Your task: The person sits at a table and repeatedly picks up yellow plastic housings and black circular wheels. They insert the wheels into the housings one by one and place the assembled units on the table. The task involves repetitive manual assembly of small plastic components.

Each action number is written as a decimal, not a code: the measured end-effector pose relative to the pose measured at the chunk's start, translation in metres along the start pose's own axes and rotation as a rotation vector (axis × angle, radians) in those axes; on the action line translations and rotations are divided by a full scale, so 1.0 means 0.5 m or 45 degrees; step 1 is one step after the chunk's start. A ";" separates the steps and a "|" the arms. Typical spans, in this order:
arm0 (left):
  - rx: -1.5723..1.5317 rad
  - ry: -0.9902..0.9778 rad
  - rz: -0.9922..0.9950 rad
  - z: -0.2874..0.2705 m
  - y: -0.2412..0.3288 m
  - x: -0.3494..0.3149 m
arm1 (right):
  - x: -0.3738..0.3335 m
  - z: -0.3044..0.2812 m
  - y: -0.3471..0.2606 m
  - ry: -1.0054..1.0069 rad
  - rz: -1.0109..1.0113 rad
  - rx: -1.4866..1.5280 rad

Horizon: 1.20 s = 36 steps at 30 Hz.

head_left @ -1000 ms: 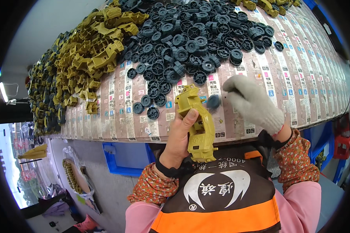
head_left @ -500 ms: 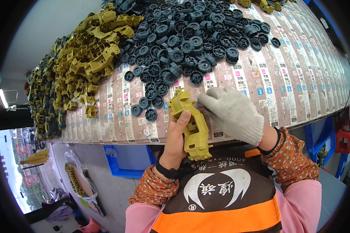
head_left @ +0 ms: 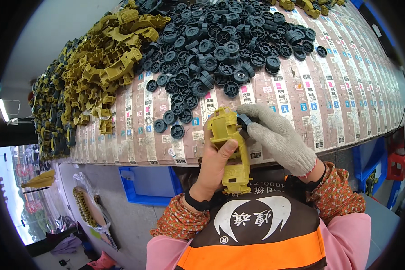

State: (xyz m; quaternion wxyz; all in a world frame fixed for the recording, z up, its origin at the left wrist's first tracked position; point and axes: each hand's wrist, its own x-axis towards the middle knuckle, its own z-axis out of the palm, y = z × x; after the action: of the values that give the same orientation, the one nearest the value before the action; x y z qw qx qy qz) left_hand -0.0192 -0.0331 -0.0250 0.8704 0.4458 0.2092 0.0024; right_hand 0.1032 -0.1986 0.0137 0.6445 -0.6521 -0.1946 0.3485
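Note:
Bare and wrapped round its middle, my left hand (head_left: 215,164) holds a yellow plastic toy vehicle chassis (head_left: 237,167) upright over the table's near edge. My right hand (head_left: 281,138), in a pale knitted glove, pinches a small dark toy wheel (head_left: 244,120) between thumb and fingers. That wheel is at the upper right side of the chassis; whether it is seated there is hidden by the fingers. Beyond both hands spreads a large pile of dark wheels (head_left: 220,53), with a few lying loose toward me.
A heap of yellow chassis (head_left: 103,67) lies at the left of the paper-covered table (head_left: 337,117). Farther left are pieces with dark parts among them (head_left: 49,108). Below the near edge stands a blue bin (head_left: 141,195); a red stool (head_left: 396,164) is at far right.
My left hand has brought the chassis slightly right and turned it. My right hand has rotated, and the dark wheel in its fingers now shows against the chassis's side.

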 end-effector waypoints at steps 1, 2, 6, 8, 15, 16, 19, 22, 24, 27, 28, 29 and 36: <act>0.023 -0.012 0.032 0.003 -0.003 0.000 | -0.004 0.003 0.001 0.022 -0.012 -0.020; 0.046 -0.024 0.065 0.005 -0.005 0.000 | -0.007 0.005 0.000 0.037 0.005 -0.037; 0.287 -0.025 0.267 0.019 -0.003 -0.002 | -0.014 0.013 0.004 0.103 -0.128 -0.257; 0.430 -0.053 0.387 0.022 -0.012 -0.003 | -0.023 0.018 0.011 0.164 -0.285 -0.452; 0.782 -0.167 0.523 0.010 -0.018 -0.004 | -0.049 0.017 0.009 0.115 -0.367 -0.841; 0.811 -0.179 0.528 0.008 -0.018 -0.005 | -0.047 0.016 0.008 0.087 -0.342 -0.855; 0.837 -0.164 0.550 -0.007 -0.028 -0.005 | -0.035 0.019 -0.003 0.046 -0.322 -0.871; 0.840 -0.150 0.618 -0.023 -0.037 -0.001 | -0.029 0.029 -0.038 0.006 -0.142 -0.902; 0.840 -0.129 0.633 -0.025 -0.036 -0.007 | -0.018 0.031 -0.047 -0.073 -0.073 -0.984; 0.901 -0.119 0.618 -0.032 -0.032 -0.013 | -0.002 0.029 -0.029 -0.083 -0.154 -0.976; 0.931 -0.118 0.608 -0.035 -0.030 -0.015 | 0.006 0.028 -0.025 -0.069 -0.213 -0.952; 0.969 -0.104 0.615 -0.037 -0.022 -0.011 | 0.023 0.021 -0.034 -0.143 -0.147 -0.975; 0.256 0.165 0.347 -0.033 0.036 0.001 | 0.169 -0.002 -0.065 0.123 -0.547 -1.633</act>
State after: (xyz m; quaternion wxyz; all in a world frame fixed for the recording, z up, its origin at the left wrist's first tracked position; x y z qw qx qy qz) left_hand -0.0213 -0.0095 -0.0197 0.7977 0.5537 0.2016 0.1281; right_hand 0.1677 -0.1370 0.0282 0.1930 -0.8671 -0.4592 -0.0011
